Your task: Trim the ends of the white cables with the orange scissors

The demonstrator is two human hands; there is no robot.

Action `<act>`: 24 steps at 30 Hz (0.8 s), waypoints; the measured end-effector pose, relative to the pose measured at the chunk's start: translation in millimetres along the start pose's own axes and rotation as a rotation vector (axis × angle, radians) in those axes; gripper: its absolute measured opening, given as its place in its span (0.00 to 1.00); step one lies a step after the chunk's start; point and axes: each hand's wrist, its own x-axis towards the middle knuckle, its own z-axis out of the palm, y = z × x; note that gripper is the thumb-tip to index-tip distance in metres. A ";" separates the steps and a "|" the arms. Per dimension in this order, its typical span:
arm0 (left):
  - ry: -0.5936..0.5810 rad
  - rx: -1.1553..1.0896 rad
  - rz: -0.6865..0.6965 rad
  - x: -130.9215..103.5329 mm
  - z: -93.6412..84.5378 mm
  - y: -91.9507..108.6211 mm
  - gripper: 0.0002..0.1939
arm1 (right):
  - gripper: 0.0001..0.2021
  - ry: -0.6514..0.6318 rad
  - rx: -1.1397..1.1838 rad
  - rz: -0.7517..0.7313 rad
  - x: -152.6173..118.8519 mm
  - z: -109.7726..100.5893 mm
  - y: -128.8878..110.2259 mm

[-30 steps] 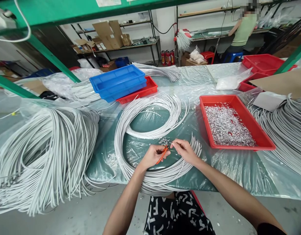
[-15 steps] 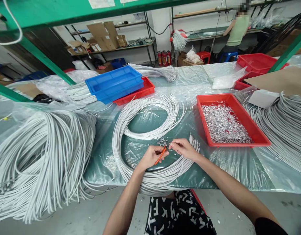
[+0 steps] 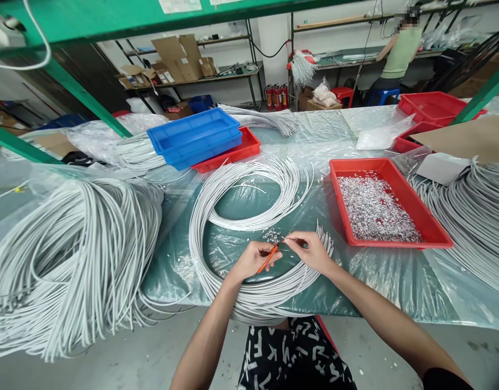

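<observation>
My left hand (image 3: 255, 260) is closed around orange-handled pliers (image 3: 268, 259), their tip pointing up and right. Close to that tip, my right hand (image 3: 306, 249) pinches something too small to make out. Both hands are above a coil of pale grey cables (image 3: 269, 295) at the table's front edge. The cut ends of the coil (image 3: 324, 238) show just right of my right hand. Small bits (image 3: 271, 235) lie on the green table beyond the pliers. A second loop of white cable (image 3: 249, 219) lies behind.
A red tray (image 3: 434, 238) of small metallic pieces stands at the right. Large cable bundles lie at the left (image 3: 107, 249) and far right (image 3: 480, 216). Blue trays (image 3: 195, 135) stand behind. Green posts rise at both sides; a person (image 3: 401, 54) is in the background.
The view has shifted slightly, moving the surroundings a little to the right. My right thumb and forefinger have spread into a rounder pinch beside the pliers' tip.
</observation>
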 end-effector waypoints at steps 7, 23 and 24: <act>-0.009 0.010 -0.013 0.5 -0.5 1.3 0.18 | 0.11 0.100 -0.464 -0.302 -3.5 2.2 -2.2; -0.021 0.055 0.108 -3.6 3.2 11.0 0.19 | 0.23 -0.287 0.387 0.206 5.3 -2.5 -0.6; -0.022 0.072 0.123 -3.6 3.0 11.9 0.19 | 0.22 -0.299 0.425 0.233 5.5 -1.7 0.7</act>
